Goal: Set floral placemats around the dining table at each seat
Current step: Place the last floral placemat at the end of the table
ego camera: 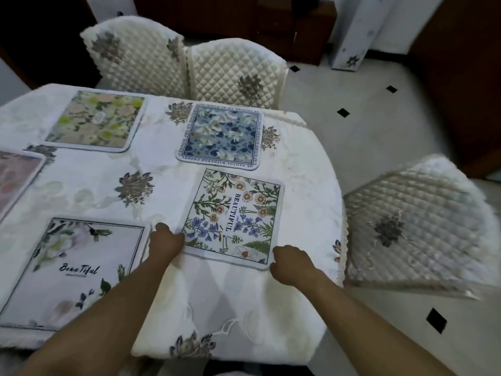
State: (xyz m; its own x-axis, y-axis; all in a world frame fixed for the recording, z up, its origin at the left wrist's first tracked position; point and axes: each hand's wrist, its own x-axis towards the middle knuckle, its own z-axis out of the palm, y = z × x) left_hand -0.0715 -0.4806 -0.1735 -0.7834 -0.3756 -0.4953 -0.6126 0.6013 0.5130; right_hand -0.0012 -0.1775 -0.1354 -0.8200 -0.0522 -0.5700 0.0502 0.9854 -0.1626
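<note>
White embroidered cloth covers the dining table [89, 185], with grey-brown flower motifs stitched across it. Just right of the table's centre lies the wildflower placemat [233, 217], printed "BEAUTIFUL" down its middle and turned slightly askew. The left hand [166, 240] meets its near-left corner, at about 7 o'clock on the mat, fingers curled down onto the edge; whether they pinch the mat or only press it cannot be told. The right hand [291, 263] sits at the near-right corner, about 5 o'clock, fingers bent against the rim, grip equally unclear.

At 12 o'clock from this mat, just beyond it, is the blue blossom placemat [221, 137] with lettering round its border. Toward 10 o'clock lies the green and peach placemat [96, 120]. At 8 o'clock, near the table's front edge, is the pale placemat [73, 270] with script reading "Beautiful". A pink placemat [16, 177] shows partly at the left edge.

Two quilted chairs [230, 71] stand at the far side; a third quilted chair [414, 229] stands at 3 o'clock.
</note>
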